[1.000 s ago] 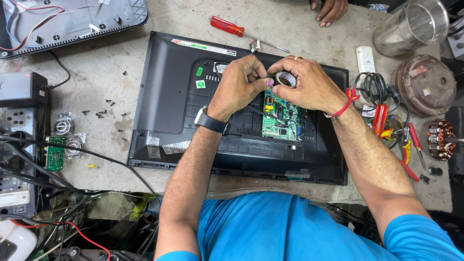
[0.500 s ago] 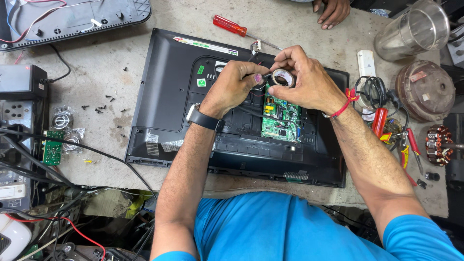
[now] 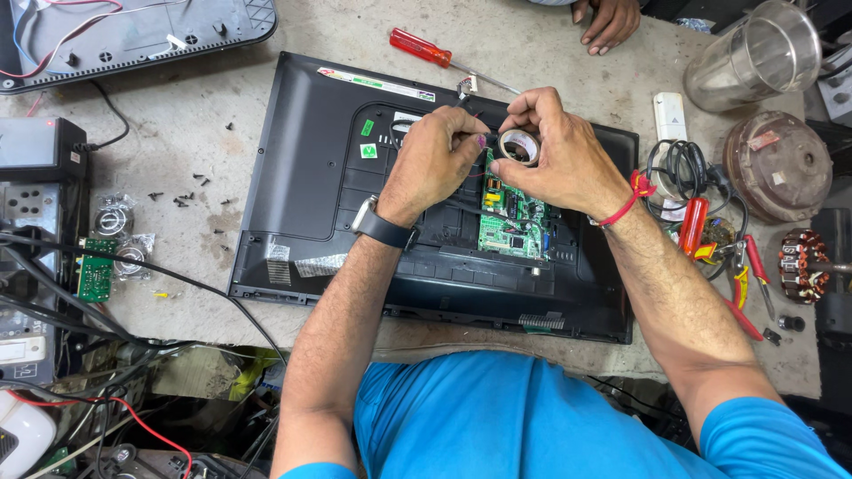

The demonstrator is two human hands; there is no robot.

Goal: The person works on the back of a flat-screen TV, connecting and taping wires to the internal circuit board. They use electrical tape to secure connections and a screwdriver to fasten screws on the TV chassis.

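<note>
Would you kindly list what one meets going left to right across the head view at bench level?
Small green circuit board → left hand → tape roll → right hand → red-handled pliers → copper-wound motor core.

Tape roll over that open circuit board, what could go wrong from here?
1. The tape roll, pinched in the right hand, could drop on the bare green board.
2. The left hand works among thin wires and might tug one loose.
3. Loose screws by the panel could get lost.

Over the black panel's (image 3: 302,177) green circuit board (image 3: 513,217), the right hand (image 3: 555,155) grips a tape roll (image 3: 519,146) while the left hand (image 3: 435,160) pinches its end.
</note>
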